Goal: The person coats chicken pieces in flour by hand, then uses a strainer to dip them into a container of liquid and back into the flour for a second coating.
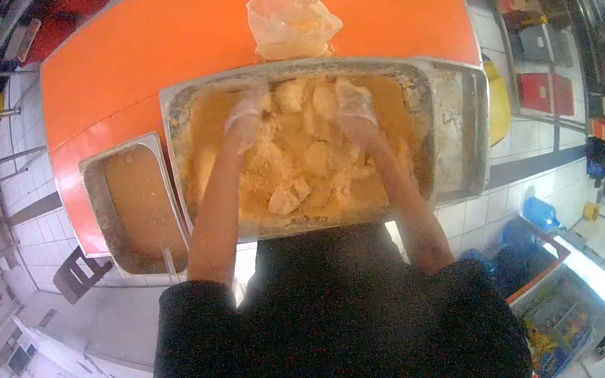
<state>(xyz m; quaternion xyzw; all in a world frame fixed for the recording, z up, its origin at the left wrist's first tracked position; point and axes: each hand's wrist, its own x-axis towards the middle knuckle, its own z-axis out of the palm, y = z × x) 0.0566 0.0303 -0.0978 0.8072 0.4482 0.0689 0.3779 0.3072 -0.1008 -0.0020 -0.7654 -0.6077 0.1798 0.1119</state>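
Observation:
A large metal tray [316, 225] in front of me holds orange-brown breading flour [215, 178] and several coated pieces, which look like chicken [289, 196]. Both hands wear clear plastic gloves and reach into its far half. Motion smears my left hand [245, 119], which is down among the flour at the left. On the other side, my right hand [355, 109] is beside a coated chicken piece [324, 101]; its fingertips do not show clearly. More pieces lie between the two hands and nearer to me.
An orange table [142, 56] carries the tray. Beyond it stands a clear plastic bag [293, 22] with flour-like contents. To the left sits a narrower metal pan [137, 206] of brownish liquid or powder; at the right is another metal tray [460, 130].

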